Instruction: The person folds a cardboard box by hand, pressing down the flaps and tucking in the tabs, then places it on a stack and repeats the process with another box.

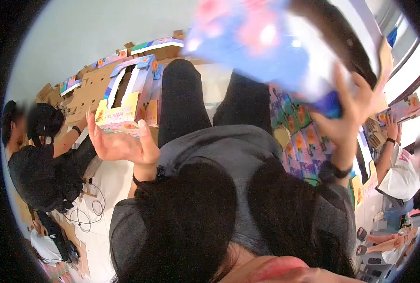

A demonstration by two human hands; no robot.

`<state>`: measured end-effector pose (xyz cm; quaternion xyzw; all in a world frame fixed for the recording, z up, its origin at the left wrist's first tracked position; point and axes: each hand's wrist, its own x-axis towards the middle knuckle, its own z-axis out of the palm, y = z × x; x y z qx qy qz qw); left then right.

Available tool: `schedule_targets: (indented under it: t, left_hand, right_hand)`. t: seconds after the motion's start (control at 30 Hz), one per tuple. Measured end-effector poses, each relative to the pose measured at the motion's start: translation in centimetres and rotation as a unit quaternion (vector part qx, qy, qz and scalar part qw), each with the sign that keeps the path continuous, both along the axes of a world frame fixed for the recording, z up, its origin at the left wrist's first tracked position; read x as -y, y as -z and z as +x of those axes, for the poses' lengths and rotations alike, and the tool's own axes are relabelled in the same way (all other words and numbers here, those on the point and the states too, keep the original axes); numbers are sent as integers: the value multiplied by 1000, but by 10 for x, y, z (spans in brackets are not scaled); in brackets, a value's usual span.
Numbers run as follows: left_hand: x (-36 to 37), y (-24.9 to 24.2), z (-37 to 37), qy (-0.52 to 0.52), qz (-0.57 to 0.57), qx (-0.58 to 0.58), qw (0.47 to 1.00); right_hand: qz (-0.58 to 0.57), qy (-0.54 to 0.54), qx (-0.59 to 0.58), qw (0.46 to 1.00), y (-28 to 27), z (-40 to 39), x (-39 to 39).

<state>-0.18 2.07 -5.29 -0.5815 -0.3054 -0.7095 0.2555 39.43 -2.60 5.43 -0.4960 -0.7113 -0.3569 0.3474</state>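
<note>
My left hand (126, 147) is palm up with its fingers apart and curved. Its fingertips overlap the yellow near end of a printed carton (147, 89), which has a long cut-out opening and stands left of my knees. My right hand (344, 111) is raised on the right, thumb and fingers spread wide. Just beyond its fingers a blue and pink printed carton (266, 52) is tilted in the air, smeared by motion. The side of this carton toward the hand shows white.
Flattened cardboard (89, 89) and more cartons lie along the left. Printed carton sheets (309, 151) are beside my right leg. A person in black (42, 174) sits at left, near a loose cable (96, 207). Another in white (401, 174) handles a carton at right.
</note>
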Motion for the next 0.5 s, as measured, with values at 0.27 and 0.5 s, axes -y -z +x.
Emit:
schedule_targets:
  t: [0.27,0.5]
  left_hand:
    - [-3,-11,4,16,15,2,1000]
    - [-4,-16,4,25,28,2,999]
  right_hand:
    - [-91,195,-8,977,-29,87,128]
    - [-127,396,84,906,-34,134,165]
